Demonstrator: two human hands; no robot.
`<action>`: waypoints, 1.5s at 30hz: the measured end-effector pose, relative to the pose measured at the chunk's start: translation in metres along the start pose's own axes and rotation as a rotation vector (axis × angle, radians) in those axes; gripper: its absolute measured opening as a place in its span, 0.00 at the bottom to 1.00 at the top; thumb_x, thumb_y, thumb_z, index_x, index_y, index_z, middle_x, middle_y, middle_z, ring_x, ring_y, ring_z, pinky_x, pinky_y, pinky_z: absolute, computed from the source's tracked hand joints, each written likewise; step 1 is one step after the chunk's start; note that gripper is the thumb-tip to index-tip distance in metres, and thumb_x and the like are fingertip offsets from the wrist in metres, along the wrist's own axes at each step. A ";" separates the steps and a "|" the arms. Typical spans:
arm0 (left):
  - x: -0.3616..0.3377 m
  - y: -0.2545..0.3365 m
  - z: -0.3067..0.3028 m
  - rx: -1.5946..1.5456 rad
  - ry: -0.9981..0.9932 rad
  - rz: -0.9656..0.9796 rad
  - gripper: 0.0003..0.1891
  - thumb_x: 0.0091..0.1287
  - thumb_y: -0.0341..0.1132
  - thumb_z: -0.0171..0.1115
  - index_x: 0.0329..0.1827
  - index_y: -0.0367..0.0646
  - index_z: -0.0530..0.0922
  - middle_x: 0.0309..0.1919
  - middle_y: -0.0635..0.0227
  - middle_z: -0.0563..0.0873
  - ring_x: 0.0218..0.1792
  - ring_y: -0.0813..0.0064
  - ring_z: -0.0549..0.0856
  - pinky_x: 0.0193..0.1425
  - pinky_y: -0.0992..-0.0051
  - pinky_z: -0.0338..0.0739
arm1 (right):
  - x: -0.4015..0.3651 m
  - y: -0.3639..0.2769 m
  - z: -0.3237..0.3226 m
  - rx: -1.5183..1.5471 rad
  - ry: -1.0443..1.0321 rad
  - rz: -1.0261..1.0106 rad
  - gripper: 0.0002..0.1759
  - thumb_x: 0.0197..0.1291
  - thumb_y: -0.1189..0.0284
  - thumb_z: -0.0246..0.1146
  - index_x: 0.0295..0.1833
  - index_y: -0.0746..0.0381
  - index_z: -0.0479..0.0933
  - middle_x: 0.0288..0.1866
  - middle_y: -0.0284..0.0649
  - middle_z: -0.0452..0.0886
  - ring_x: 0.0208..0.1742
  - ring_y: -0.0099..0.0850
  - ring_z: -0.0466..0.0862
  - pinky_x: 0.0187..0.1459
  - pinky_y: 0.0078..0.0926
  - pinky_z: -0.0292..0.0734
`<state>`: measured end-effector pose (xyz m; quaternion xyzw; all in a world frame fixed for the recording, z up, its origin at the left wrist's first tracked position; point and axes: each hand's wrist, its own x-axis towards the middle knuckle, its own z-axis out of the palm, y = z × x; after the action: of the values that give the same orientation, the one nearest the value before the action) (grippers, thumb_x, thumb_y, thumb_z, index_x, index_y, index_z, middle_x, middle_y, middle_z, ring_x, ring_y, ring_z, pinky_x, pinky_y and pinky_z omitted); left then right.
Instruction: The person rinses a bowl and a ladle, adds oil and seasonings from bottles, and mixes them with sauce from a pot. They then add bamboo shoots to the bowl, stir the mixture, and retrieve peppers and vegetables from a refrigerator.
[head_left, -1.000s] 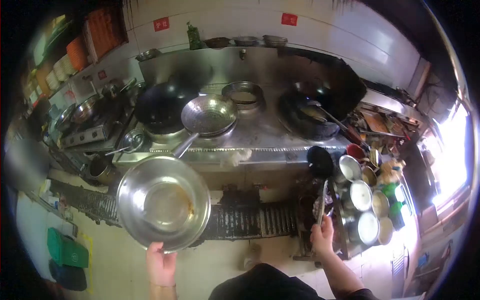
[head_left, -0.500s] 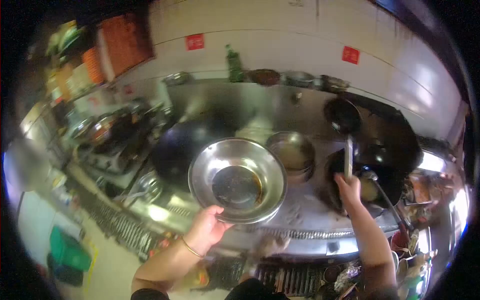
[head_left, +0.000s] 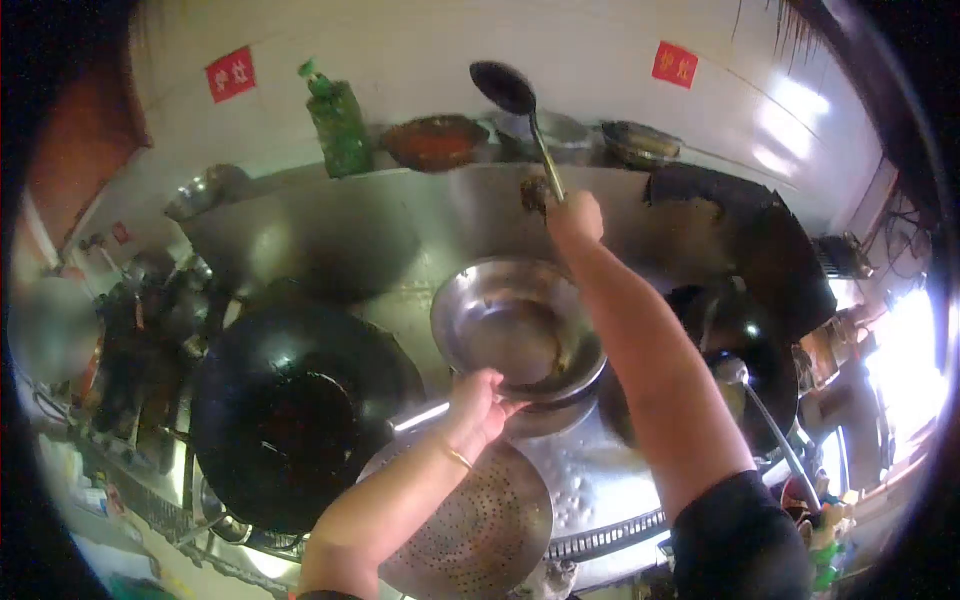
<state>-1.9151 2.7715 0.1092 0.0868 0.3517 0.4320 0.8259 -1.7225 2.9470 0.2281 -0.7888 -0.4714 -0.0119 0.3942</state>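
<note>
My left hand (head_left: 480,408) grips the near rim of a wide steel basin (head_left: 460,330), thumb on top and fingers beneath. The basin overlaps a steel pot (head_left: 550,418) below it. My right hand (head_left: 576,218) is wrapped round the handle of a ladle (head_left: 503,88), raised in front of the wall with its dark bowl up and to the left. Under my left forearm lies a round perforated strainer (head_left: 490,520). A metal handle (head_left: 418,417) pokes out left of my left wrist.
A large black wok (head_left: 300,400) sits on the left, and another wok (head_left: 765,350) on the right with a second ladle (head_left: 775,415) in it. Along the back ledge stand a green bottle (head_left: 340,125), a bowl of red contents (head_left: 435,143) and other bowls (head_left: 640,143).
My right hand has lifted the ladle up and leftward toward the back ledge. The basin has moved over the pot, still in my left hand. The view has shifted, and the strainer now shows.
</note>
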 end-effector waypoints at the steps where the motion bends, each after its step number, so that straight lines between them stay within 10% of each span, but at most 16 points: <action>1: 0.010 0.000 -0.003 -0.047 -0.017 -0.053 0.15 0.61 0.25 0.51 0.52 0.38 0.68 0.48 0.56 0.73 0.49 0.53 0.78 0.46 0.47 0.82 | 0.006 0.007 0.003 0.009 -0.002 -0.027 0.22 0.57 0.53 0.66 0.39 0.62 0.83 0.38 0.51 0.85 0.41 0.49 0.86 0.44 0.45 0.79; 6: 0.026 -0.004 0.005 0.010 -0.014 -0.057 0.18 0.61 0.26 0.49 0.56 0.33 0.68 0.55 0.49 0.77 0.54 0.50 0.79 0.56 0.47 0.80 | 0.045 0.058 0.012 0.382 -0.054 -0.084 0.19 0.57 0.57 0.66 0.39 0.64 0.83 0.36 0.51 0.85 0.40 0.48 0.86 0.43 0.43 0.79; 9: 0.031 -0.011 0.014 0.007 -0.045 -0.106 0.18 0.60 0.26 0.49 0.54 0.33 0.69 0.55 0.49 0.77 0.55 0.51 0.79 0.57 0.49 0.80 | 0.049 0.066 0.017 0.252 -0.036 -0.062 0.17 0.57 0.58 0.64 0.36 0.62 0.85 0.31 0.45 0.86 0.34 0.36 0.86 0.39 0.37 0.77; 34: 0.065 -0.035 0.012 0.047 0.113 0.015 0.15 0.59 0.25 0.48 0.50 0.35 0.72 0.49 0.53 0.80 0.52 0.56 0.80 0.57 0.54 0.80 | 0.050 0.053 0.001 0.168 -0.132 0.119 0.20 0.53 0.56 0.69 0.35 0.64 0.83 0.32 0.43 0.85 0.36 0.39 0.85 0.39 0.39 0.76; 45: 0.114 -0.071 0.001 -0.179 0.154 0.078 0.11 0.70 0.44 0.59 0.51 0.55 0.73 0.50 0.69 0.79 0.47 0.66 0.80 0.46 0.57 0.79 | 0.101 0.125 0.042 0.356 -0.233 -0.029 0.22 0.58 0.57 0.69 0.45 0.66 0.81 0.29 0.38 0.84 0.30 0.29 0.78 0.32 0.31 0.74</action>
<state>-1.8247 2.8168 0.0209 -0.0071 0.3706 0.4990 0.7833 -1.5871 3.0173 0.1621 -0.6959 -0.5195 0.1573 0.4702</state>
